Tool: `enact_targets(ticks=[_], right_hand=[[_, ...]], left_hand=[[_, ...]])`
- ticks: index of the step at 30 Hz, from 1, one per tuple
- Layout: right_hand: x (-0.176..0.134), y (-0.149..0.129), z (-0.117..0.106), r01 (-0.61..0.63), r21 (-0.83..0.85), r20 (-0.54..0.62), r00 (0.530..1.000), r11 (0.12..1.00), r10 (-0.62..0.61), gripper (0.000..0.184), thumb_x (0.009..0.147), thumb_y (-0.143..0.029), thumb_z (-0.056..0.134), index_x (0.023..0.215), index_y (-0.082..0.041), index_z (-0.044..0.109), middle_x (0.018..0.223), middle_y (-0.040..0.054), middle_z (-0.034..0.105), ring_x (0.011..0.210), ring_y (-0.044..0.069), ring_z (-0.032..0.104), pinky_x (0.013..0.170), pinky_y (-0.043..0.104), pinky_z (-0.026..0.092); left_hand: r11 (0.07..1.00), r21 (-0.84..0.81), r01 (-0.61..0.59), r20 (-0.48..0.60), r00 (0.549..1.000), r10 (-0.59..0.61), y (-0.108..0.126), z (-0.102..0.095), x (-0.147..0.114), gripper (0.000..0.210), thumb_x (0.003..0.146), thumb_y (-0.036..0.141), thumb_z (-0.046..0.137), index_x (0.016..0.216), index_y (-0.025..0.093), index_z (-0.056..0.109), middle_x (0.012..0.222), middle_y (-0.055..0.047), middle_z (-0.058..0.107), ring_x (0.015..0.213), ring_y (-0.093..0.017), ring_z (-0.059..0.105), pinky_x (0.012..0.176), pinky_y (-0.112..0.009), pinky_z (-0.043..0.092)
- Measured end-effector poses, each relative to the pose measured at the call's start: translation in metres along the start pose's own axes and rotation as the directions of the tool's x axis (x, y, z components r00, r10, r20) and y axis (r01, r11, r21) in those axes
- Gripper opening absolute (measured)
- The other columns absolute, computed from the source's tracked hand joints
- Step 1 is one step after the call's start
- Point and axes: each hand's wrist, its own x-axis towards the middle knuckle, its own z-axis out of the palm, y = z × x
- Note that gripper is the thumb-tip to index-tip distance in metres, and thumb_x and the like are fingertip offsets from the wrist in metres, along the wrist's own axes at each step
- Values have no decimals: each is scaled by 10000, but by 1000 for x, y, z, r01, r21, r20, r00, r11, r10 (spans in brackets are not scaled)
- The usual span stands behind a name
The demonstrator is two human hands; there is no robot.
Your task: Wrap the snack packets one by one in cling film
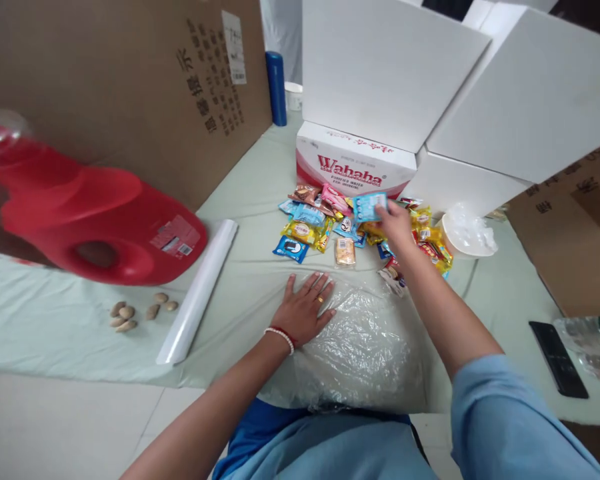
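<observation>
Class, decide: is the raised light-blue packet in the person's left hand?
No. The right hand grips the light-blue packet, while the left hand rests palm down.

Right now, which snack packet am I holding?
The light-blue packet pinched in your right hand, raised before the Wahaha box; the other packets lie spread on the table.

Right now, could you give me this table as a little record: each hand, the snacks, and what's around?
Left hand: palm down, fingers spread, at the left of the clear plastic
Right hand: holding a blue packet over the wrapped snacks
Behind the wrapped snacks: white-and-red box
Left side: red jug, white roll, brown nuts
Right side: white bowl, black phone-like object
</observation>
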Motion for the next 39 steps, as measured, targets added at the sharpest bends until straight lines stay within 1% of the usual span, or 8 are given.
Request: enact_targets(ticks=[3,8,16,22,25,30,35,39], right_hand=[[-22,15,-39,-95,92,94,992,991,86,379,854,-509,642,1019,-171,693,854,22,685,718,183,609,659,307,531],[-18,32,-67,15,-426,-159,983,904,-91,404,861,-414,627,1157,-146,687,1083,138,712,1030,299,618,1000,488,490],[38,-12,60,432,-624,394,893,651,-216,546,928,-327,618,1435,-130,579,1402,190,630,1253,348,544,1103,467,413],[43,-30,63,301,-630,205,954,716,-220,420,1034,-279,400,1340,-138,650,1235,165,723,1161,325,612,1045,455,441],[-2,-46,14,431,-486,187,901,761,-391,445,1061,-359,376,1374,-148,612,1211,153,723,1080,300,648,954,419,500],[-144,-48,-54,712,-350,523,688,609,-503,352,1046,-236,477,1373,-194,599,1143,124,735,983,259,637,890,416,520],[-249,-7,-59,784,-441,671,611,436,-420,376,1013,-176,550,1385,-164,606,1282,147,716,1039,285,619,844,428,530],[-250,-4,-61,708,-409,732,632,576,-256,342,1022,-397,587,1284,-197,681,1258,131,718,1028,271,631,852,411,533]], left_hand=[[1000,-9,3,-8,1000,-4,-1,0,0,621,1055,557,363,1605,270,359,1682,-88,344,1571,-299,283,1277,-689,57],[1000,-8,4,-9,1000,-4,-1,-1,-1,616,1056,568,359,1595,271,381,1671,-93,371,1565,-296,297,1281,-678,58],[1000,-2,15,12,1000,-15,0,-4,0,626,1056,590,341,1586,261,396,1672,-81,367,1567,-280,293,1286,-675,75],[1000,-6,23,-9,1000,-23,-1,-3,-1,632,1052,608,338,1586,276,394,1671,-61,370,1561,-269,306,1291,-661,80],[1000,-7,10,-27,1000,-10,-2,-2,-1,629,1049,602,353,1590,283,390,1657,-72,400,1557,-278,317,1289,-660,96],[1000,-16,3,-36,999,-4,-2,-1,-1,599,1055,568,365,1582,288,403,1655,-74,402,1554,-288,323,1279,-684,85],[1000,-21,0,-16,1000,0,-3,0,0,601,1069,533,328,1590,239,391,1672,-88,356,1563,-293,301,1269,-708,30],[1000,-7,1,-9,1000,-1,-3,1,0,598,1063,528,349,1594,257,384,1673,-84,355,1564,-302,301,1267,-714,61]])
